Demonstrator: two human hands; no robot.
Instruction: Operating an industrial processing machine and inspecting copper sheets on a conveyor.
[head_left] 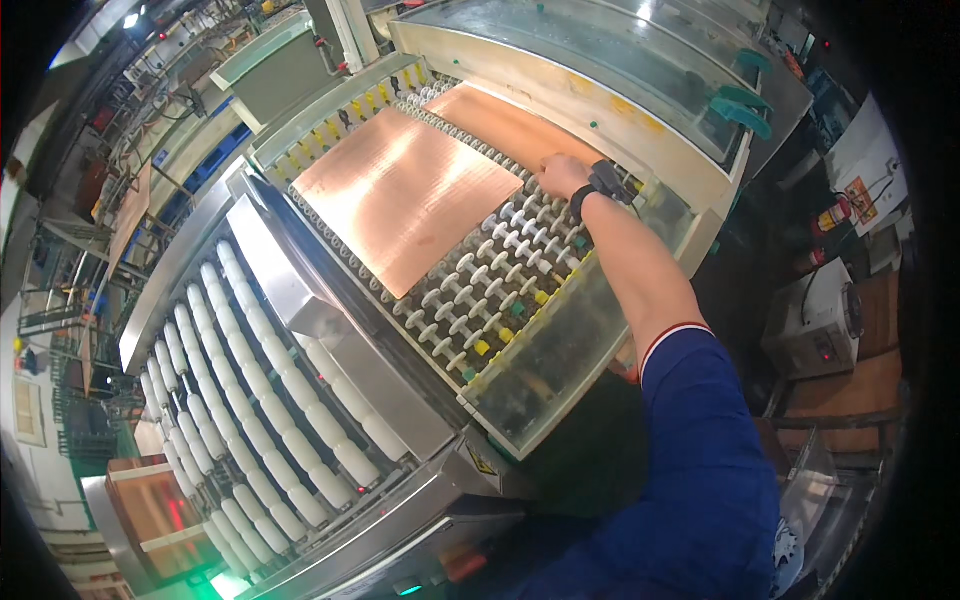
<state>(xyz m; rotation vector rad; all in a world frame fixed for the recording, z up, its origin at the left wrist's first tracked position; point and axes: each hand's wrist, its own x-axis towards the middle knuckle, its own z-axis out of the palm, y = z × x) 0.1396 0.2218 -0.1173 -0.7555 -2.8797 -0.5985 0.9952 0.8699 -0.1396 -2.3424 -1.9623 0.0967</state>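
Treat the far copper sheet, flat on white roller wheels, as thin, springy and easily scratched, holding only by its edges; cannot tell if pinched or merely touched by the right hand at its right end.

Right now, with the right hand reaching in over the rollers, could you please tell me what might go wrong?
The right hand is close to the white rollers, so it might get pinched if they turn. The dark wristband could snag on them too. The near coppery sheet lies close to the far coppery sheet, so a shift might make them overlap.
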